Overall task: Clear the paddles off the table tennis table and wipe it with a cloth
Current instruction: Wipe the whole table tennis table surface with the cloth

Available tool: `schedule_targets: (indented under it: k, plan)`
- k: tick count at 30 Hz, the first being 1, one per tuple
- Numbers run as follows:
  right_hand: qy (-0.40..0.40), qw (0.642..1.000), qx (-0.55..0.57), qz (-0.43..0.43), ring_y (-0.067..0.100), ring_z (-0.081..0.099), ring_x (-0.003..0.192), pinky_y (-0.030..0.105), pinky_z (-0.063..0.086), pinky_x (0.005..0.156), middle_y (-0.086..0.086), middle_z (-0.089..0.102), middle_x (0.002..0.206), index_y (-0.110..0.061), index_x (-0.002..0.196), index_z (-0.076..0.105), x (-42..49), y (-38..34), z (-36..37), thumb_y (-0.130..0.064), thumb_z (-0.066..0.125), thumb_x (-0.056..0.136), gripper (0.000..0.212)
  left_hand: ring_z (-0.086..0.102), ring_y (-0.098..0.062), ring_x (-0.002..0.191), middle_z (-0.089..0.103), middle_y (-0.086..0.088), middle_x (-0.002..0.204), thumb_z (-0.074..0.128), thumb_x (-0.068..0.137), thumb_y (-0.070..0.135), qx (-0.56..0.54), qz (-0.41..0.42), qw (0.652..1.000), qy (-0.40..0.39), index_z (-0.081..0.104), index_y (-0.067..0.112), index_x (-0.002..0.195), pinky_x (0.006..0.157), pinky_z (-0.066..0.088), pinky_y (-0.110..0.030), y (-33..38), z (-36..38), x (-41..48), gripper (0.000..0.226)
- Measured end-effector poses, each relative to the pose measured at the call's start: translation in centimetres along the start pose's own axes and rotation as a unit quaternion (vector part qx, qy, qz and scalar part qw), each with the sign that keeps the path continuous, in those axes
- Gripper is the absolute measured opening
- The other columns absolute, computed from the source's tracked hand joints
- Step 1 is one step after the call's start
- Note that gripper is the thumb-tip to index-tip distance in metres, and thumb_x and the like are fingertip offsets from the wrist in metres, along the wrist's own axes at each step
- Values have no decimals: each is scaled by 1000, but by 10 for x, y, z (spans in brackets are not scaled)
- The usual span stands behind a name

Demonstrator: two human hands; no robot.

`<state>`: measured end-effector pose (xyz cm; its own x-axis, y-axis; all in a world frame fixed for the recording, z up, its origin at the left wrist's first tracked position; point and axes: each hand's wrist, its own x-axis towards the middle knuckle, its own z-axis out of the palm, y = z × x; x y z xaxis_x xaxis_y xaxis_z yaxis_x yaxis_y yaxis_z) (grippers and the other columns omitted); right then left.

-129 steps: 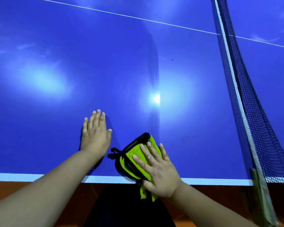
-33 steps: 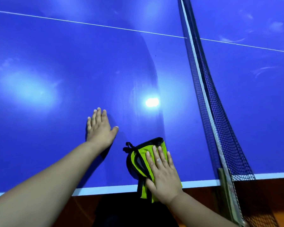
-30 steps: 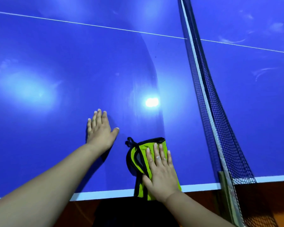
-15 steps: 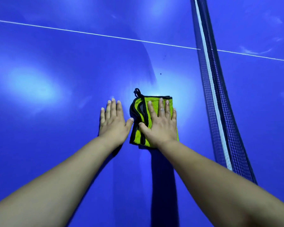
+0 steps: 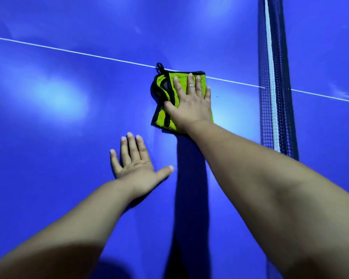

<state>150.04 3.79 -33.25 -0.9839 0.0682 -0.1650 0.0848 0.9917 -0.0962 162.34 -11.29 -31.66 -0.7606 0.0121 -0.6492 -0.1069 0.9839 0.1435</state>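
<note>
A dark net [image 5: 275, 81] with a white band runs from twelve to four o'clock, standing upright.

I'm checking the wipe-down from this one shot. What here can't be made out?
Head view only:
- The part of the cloth under the right hand: hidden by the palm.
- The table edges: cut off by the frame on every side, so paddles lying out of frame would not show.
- The surface under the left hand and both forearms: covered.
- Smears versus lamp glare: not separable.
- The net top: cut off above.
</note>
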Motion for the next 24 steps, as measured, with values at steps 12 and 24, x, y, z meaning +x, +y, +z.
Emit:
schedule_targets:
  k: [12,24]
  plan:
    - [-7,999,8,-53,18,-9,149,43,-4,120,2,-3,162,-28,155,7,54,41,-19,-43,33,93,69,-41,-25,131,-45,-10,143,56,61,80,45,-19,999,-14,-45,12,127,107,-20,-50,6,-3,-6,137]
    - [-13,999,15,-33,24,-15,148,48,-6,118,7,-8,162,-37,153,1,-112,62,8,-60,36,88,77,-32,-22,137,-32,-9,151,61,60,77,16,2,998,59,-25,11,144,110,-15,-49,5,5,-14,137]
